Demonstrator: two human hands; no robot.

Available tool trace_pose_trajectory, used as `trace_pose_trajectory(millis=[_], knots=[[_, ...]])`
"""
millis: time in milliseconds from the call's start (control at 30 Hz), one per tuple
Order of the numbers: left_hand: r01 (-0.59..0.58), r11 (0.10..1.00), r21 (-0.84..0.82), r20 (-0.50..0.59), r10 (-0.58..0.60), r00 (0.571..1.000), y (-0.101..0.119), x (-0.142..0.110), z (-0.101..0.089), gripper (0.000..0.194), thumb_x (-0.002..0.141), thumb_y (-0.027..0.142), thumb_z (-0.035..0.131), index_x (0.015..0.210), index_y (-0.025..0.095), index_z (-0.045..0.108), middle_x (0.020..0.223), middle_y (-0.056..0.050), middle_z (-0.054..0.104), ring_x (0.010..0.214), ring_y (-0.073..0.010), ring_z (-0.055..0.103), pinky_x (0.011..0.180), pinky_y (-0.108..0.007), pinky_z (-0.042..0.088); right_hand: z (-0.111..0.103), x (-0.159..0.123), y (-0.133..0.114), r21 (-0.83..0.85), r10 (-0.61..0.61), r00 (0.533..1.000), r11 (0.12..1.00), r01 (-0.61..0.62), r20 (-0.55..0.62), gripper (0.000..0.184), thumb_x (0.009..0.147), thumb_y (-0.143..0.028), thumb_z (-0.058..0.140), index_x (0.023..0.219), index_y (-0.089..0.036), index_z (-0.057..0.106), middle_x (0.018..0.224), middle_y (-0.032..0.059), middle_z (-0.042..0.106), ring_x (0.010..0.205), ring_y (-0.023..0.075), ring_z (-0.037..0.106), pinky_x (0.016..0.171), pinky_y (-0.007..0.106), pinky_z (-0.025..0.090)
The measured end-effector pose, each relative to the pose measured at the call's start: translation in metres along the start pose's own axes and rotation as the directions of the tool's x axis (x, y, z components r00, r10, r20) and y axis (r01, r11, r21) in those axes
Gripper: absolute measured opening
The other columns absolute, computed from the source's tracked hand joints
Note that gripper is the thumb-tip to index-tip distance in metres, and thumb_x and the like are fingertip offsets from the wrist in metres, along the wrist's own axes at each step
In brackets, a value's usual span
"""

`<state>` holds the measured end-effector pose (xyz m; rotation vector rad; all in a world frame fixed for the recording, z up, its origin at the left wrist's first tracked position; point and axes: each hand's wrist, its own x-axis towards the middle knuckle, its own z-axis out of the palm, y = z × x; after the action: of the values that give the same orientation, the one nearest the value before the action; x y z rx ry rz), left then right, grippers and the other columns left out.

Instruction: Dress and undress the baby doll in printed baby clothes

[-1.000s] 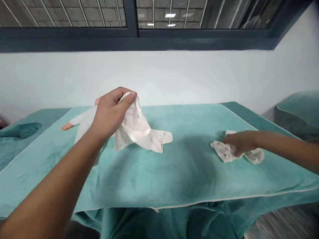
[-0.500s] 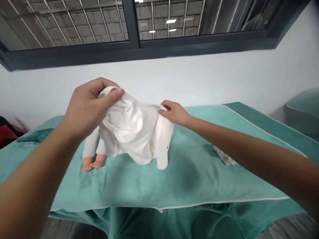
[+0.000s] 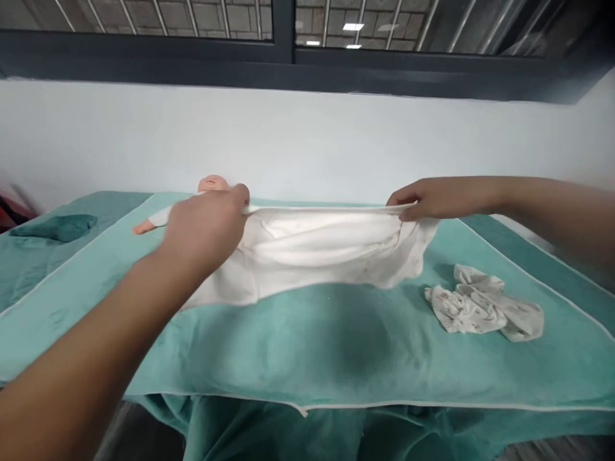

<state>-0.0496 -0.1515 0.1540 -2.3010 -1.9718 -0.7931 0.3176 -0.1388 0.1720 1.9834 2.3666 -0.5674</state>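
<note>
Both hands (image 3: 206, 224) (image 3: 432, 197) pinch the top edge of the white cloth (image 3: 317, 246), which hangs over the green cover (image 3: 307, 358) beside the doll (image 3: 213, 184); it is best to pull gently, keep both ends level and let the folds drop out

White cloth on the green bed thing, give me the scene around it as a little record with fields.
Left hand: grips the upper edge of the white cloth
Right hand: pinches the same edge, farther right
White cloth state: stretched between both hands, hanging in folds
Doll: head and one arm visible, partly hidden behind left hand
Printed cloth: crumpled, at right
Surface: green cover
Behind: white wall, dark window frame
</note>
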Motion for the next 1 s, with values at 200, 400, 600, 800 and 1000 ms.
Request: trace_pose_trajectory(millis=[200,400,600,800,1000], knots=[[-0.058,0.922,0.383,0.323,-0.075,0.943,-0.011,0.027,0.097,0.038,0.088,0.004,0.038,0.12,0.011,0.058,0.104,-0.02,0.068,0.099,-0.0341,0.069,0.079,-0.042,0.051,0.072,0.084,-0.006,-0.398,0.107,0.994,0.912,-0.099,-0.003,0.028,0.079,-0.011,0.06,0.104,-0.018,0.071,0.112,0.0136,0.071,0.1,0.029,0.067,0.08,0.04,0.053],[-0.226,0.937,0.267,0.262,0.156,0.952,0.012,0.008,0.147,0.038,0.086,0.002,0.041,0.116,0.015,0.061,0.124,-0.018,0.06,0.119,-0.0318,0.056,0.093,-0.043,0.048,0.158,0.096,-0.038,-0.437,-0.212,0.941,0.896,0.079,-0.265,0.036,0.088,-0.003,0.044,0.114,-0.018,0.063,0.126,0.0165,0.06,0.113,0.0284,0.058,0.088,0.041,0.047],[-0.12,0.989,0.091,0.404,0.073,0.912,0.022,-0.003,0.199,0.038,0.088,0.007,0.039,0.117,0.017,0.061,0.128,-0.016,0.06,0.117,-0.0307,0.058,0.09,-0.045,0.053,0.215,0.123,-0.034,-0.075,-0.018,0.911,0.997,-0.014,-0.413,0.029,0.098,-0.028,0.041,0.115,-0.019,0.061,0.121,0.0132,0.064,0.113,0.0289,0.058,0.091,0.043,0.048],[-0.151,0.972,0.18,0.232,0.107,0.967,0.004,-0.001,0.215,0.06,0.097,0.018,0.03,0.157,0.019,0.026,0.161,-0.016,0.033,0.142,-0.0331,0.039,0.104,-0.054,0.046,0.22,0.124,-0.018,-0.163,-0.034,0.793,0.983,-0.083,-0.608,0.059,0.097,-0.025,0.039,0.154,-0.012,0.031,0.165,0.0207,0.02,0.148,0.0365,0.028,0.11,0.058,0.036],[-0.178,0.974,0.143,0.324,0.124,0.938,0.002,0.013,0.217,0.061,0.099,0.031,0.03,0.159,0.019,0.023,0.162,-0.012,0.034,0.137,-0.037,0.046,0.107,-0.059,0.041,0.209,0.127,0.006,-0.171,-0.056,0.829,0.984,-0.049,-0.556,0.065,0.098,-0.031,0.039,0.158,-0.012,0.023,0.167,0.0183,0.01,0.152,0.0373,0.018,0.114,0.059,0.032]])
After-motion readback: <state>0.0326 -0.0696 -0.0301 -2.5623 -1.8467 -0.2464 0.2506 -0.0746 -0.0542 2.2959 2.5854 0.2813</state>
